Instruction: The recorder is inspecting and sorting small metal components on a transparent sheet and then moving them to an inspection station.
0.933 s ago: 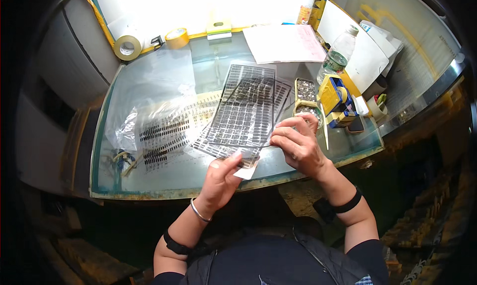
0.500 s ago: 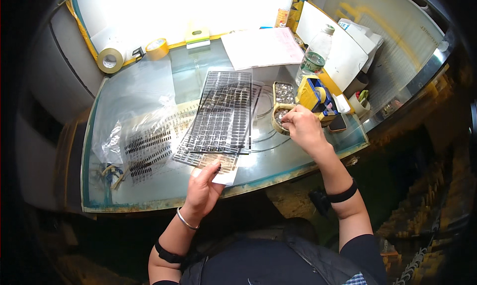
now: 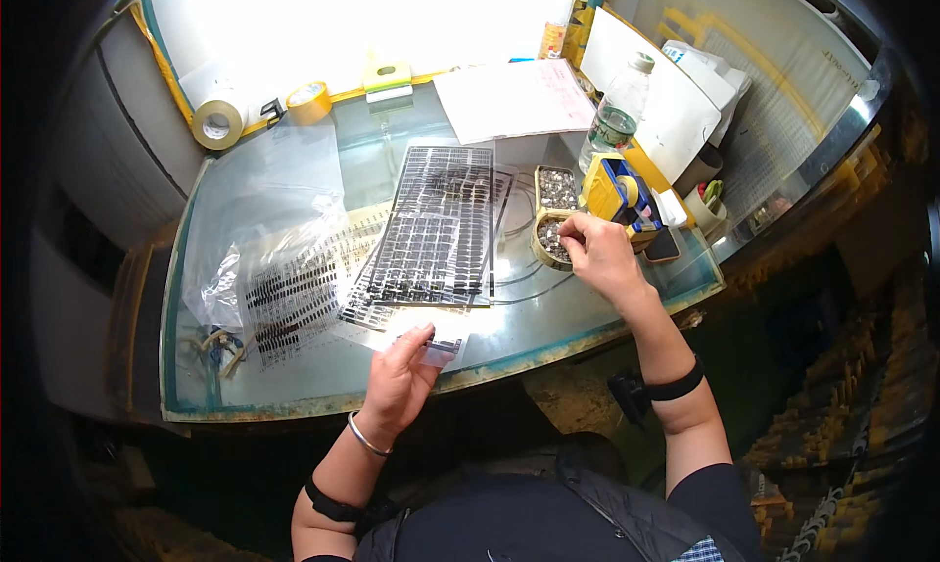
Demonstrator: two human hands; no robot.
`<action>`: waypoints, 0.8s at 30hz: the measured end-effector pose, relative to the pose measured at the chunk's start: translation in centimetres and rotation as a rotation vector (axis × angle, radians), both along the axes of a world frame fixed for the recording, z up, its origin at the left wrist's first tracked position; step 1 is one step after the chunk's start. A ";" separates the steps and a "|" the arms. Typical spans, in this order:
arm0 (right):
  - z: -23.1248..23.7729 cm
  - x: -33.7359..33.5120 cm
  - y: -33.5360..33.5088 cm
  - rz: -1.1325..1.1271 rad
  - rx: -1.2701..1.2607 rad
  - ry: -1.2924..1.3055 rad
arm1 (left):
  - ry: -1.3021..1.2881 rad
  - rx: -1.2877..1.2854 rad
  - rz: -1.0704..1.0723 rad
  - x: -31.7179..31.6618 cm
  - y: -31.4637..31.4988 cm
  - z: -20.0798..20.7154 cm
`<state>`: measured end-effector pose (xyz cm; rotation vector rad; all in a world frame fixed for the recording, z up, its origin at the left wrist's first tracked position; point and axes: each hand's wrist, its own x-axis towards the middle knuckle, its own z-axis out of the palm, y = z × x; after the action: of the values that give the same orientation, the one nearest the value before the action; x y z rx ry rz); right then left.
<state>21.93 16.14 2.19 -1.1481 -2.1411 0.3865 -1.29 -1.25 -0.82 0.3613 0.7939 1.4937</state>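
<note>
My left hand (image 3: 399, 378) is closed at the near edge of the glass-topped table, thumb on top, pinching a small piece of clear film with a dark band (image 3: 447, 346). Beyond it lie overlapping film sheets with black printed grids (image 3: 436, 224). On the right, my right hand (image 3: 600, 257) has thumb and forefinger pressed together at the rim of a small tin (image 3: 550, 253) of tiny pale and dark pieces. Whatever sits between those fingertips is too small to make out. A second tin (image 3: 556, 187) of similar bits stands just behind.
A yellow-and-blue tape dispenser (image 3: 611, 187) and a clear bottle (image 3: 617, 117) stand right of the tins. Pinkish paper (image 3: 514, 100) lies at the back. Tape rolls (image 3: 217, 123) sit back left, near clear plastic sheeting (image 3: 264, 180) and another printed film (image 3: 294, 293).
The small film in my left hand has tilted, and its dark band now shows beside the thumb. My right fingertips have lifted slightly from inside the near tin to its rim.
</note>
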 end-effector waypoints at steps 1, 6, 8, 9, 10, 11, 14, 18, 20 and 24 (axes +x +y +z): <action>0.0 0.1 0.0 0.011 -0.005 0.020 | 0.001 0.001 -0.003 0.0 0.0 0.0; 0.0 0.2 -0.2 -0.018 -0.112 0.087 | 0.002 -0.007 -0.010 0.0 0.1 0.1; 0.1 0.2 -0.1 0.011 -0.032 0.045 | 0.009 -0.010 -0.005 0.1 0.1 0.1; 0.2 0.2 -0.1 0.026 0.008 0.025 | 0.012 -0.011 -0.003 0.1 0.1 0.1; 0.1 0.3 0.0 0.034 0.067 0.019 | 0.011 -0.007 -0.008 0.1 0.1 0.2; 0.0 0.4 0.1 0.043 0.125 0.013 | 0.009 -0.003 -0.012 0.1 0.1 0.4; 0.6 -0.6 -0.9 0.047 -0.041 0.151 | 0.014 0.013 -0.050 0.0 0.1 0.7; 1.7 -3.1 -4.2 0.280 -0.263 0.295 | 0.052 0.019 -0.067 0.3 0.4 1.0; 2.5 -4.8 -5.7 0.520 -0.118 0.233 | 0.069 0.012 -0.057 0.3 0.4 1.1; 2.2 -6.1 -7.4 0.552 -0.090 0.032 | 0.083 0.055 -0.092 0.1 0.3 0.7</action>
<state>15.86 8.71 4.42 -0.5692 -2.4099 0.7448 -1.14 -0.92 -0.08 0.4975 0.7922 1.4236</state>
